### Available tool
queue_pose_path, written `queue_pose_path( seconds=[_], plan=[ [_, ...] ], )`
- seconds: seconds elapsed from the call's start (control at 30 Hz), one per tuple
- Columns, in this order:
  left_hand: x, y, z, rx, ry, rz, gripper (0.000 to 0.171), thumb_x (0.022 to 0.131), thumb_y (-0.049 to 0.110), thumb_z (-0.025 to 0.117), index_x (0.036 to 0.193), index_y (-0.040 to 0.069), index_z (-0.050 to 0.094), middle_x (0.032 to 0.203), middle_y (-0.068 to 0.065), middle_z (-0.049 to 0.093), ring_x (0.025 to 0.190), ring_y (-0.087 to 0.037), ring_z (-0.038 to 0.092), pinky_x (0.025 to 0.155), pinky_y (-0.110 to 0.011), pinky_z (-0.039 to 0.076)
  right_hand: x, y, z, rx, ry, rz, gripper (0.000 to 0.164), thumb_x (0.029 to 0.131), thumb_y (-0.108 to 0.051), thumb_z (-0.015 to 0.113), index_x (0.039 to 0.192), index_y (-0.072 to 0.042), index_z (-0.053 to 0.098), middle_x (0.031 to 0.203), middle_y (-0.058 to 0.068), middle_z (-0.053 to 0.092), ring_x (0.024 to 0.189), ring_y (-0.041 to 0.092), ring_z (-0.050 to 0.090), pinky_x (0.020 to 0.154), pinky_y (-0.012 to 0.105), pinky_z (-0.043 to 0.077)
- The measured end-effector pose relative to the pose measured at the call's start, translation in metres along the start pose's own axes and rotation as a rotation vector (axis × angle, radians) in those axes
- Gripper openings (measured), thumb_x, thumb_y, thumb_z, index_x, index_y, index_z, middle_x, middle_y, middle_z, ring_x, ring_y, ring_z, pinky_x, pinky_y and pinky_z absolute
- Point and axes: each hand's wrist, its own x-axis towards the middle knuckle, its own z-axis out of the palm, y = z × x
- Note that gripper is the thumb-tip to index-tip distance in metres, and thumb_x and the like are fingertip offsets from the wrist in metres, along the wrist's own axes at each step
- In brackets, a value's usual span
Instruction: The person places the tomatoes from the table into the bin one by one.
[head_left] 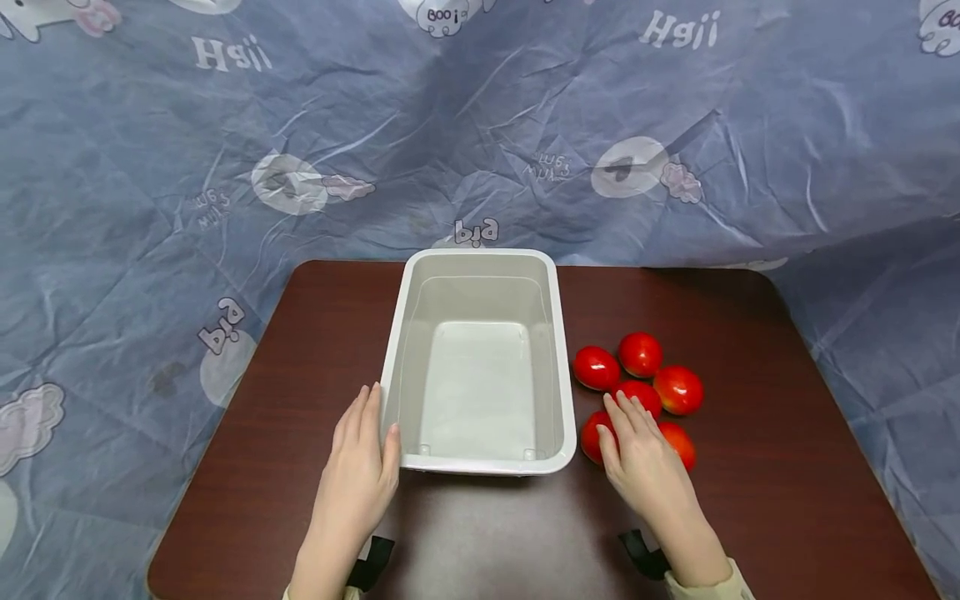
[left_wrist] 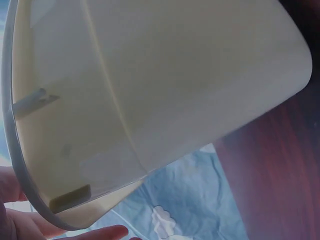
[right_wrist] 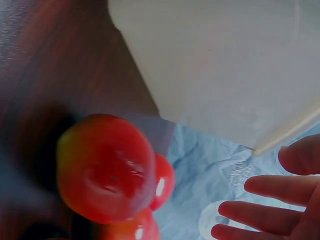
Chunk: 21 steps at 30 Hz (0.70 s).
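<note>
On a dark reddish-brown wooden table (head_left: 787,458) with rounded corners stands a deep, pale grey-white plastic bin (head_left: 480,465), rectangular with rounded edges, near the far side. Just right of it lie 6 glossy red round tomatoes (head_left: 640,354) in a loose cluster. The right hand (head_left: 648,467) hovers above the nearer tomatoes, its fingers straight and spread apart, holding nothing; it partly blocks the overhead view of 3 of them. The left hand (head_left: 360,467) lies along the bin's left rim at the near corner, 4 fingers extended and close together, the thumb set apart by the rim; how firmly it presses cannot be told. Black straps (head_left: 371,565) show at the wrists, and a cream sleeve (head_left: 712,583) at the right forearm. Behind the table hangs a creased blue cloth (head_left: 450,125) printed with pale cartoon shapes. Its white lettering (head_left: 230,53) appears to read "Hgii", at 2 spots; a cloud-shaped print (head_left: 444,15) at the top edge bears "Boo". Other printed words are inverted or faint and cannot be read with certainty. The visible sides of the bin show no legible brand or label.
</note>
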Motion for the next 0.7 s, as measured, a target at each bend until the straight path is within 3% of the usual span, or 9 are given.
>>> queue_pose_path(
  seconds=[0.23,0.47,0.7],
  plan=[
    [-0.005,-0.004,0.002,-0.047,-0.083,-0.06,0.052,0.106,0.028,0.041,0.155,0.012,0.031,0.154,-0.02,0.037,0.137,-0.041,0.039,0.096,-0.061,0.044,-0.005,0.009,0.017,-0.009,-0.024,-0.012,0.043,0.087,-0.01,0.067,0.125,0.009,0.061,0.127,0.03,0.061,0.117,0.048,0.058,0.099,0.057,0.045],
    [-0.006,-0.008,0.007,-0.095,-0.085,-0.066,0.053,0.106,0.027,0.042,0.155,0.013,0.03,0.145,-0.021,0.049,0.13,-0.041,0.049,0.1,-0.059,0.041,-0.009,0.019,0.034,-0.029,-0.012,-0.066,0.045,0.081,-0.006,0.072,0.121,0.01,0.063,0.123,0.03,0.063,0.113,0.048,0.06,0.095,0.055,0.048],
    [-0.011,-0.014,0.013,-0.26,-0.16,-0.19,0.055,0.106,0.038,0.038,0.157,0.034,0.019,0.156,-0.01,0.038,0.136,-0.037,0.046,0.1,-0.061,0.04,-0.013,0.023,0.043,-0.067,-0.03,-0.059,0.049,0.076,-0.007,0.078,0.12,0.009,0.064,0.123,0.03,0.061,0.111,0.047,0.058,0.091,0.054,0.051]
  ],
)
